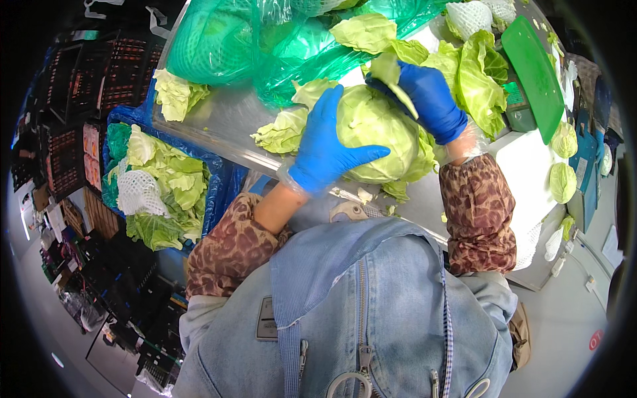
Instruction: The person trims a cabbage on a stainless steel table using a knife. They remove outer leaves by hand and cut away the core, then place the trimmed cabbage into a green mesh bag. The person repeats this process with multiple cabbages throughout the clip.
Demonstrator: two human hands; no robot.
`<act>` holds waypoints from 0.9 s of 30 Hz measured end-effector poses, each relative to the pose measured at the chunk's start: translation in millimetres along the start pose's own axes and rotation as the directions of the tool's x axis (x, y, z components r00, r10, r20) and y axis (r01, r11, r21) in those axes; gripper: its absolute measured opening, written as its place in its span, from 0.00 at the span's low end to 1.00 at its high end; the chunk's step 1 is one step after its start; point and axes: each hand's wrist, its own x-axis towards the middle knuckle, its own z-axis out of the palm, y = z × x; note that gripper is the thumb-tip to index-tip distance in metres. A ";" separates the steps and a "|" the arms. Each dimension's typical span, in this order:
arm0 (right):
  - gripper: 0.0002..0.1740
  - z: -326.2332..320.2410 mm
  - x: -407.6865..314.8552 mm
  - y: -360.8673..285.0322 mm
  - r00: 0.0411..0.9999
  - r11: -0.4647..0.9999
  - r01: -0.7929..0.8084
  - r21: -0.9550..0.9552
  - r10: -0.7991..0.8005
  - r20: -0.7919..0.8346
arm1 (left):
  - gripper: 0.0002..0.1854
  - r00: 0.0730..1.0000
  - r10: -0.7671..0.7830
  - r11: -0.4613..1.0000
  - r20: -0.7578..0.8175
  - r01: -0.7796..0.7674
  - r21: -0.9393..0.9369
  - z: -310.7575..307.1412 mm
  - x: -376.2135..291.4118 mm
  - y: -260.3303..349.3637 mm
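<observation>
A pale green cabbage head (375, 134) rests on the metal table in front of me. My left hand (328, 142), in a blue glove, lies against its left side with thumb and fingers spread around it. My right hand (428, 99), gloved in darker blue, is at the cabbage's upper right and grips a cabbage leaf piece (405, 97); whether it also holds a tool is hidden. Loose cabbage leaves (283, 130) lie left of the head, and larger outer leaves (477, 82) are piled beyond my right hand.
Green plastic bags (214, 45) with netted cabbages stand at the back. A blue-lined bin (169, 186) of leaves and white foam netting is at the left. A scale with a green tray (532, 79) stands at right, near small cabbages (563, 183). The metal table's edge (239, 154) runs before me.
</observation>
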 end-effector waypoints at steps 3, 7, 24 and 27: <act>0.13 0.3 -9.8 14.3 0.997 0.994 -0.059 0.096 0.064 -0.051 | 0.62 0.999 0.047 0.999 0.010 -0.047 0.017 -0.8 -5.2 2.1; 0.16 18.5 -13.4 34.7 0.907 0.921 -0.224 0.320 0.317 -0.277 | 0.65 0.996 0.078 0.994 0.043 -0.081 0.079 -2.1 -16.4 3.9; 0.14 31.3 -50.3 100.0 0.763 0.821 -0.542 -0.182 0.390 -0.516 | 0.67 0.993 0.102 0.981 0.051 -0.091 -0.171 -11.5 -40.6 -27.4; 0.23 -5.8 -58.4 97.1 0.571 0.657 -0.728 0.196 0.739 -0.357 | 0.67 0.996 0.072 0.978 0.046 -0.061 -0.201 -12.3 -39.8 -27.2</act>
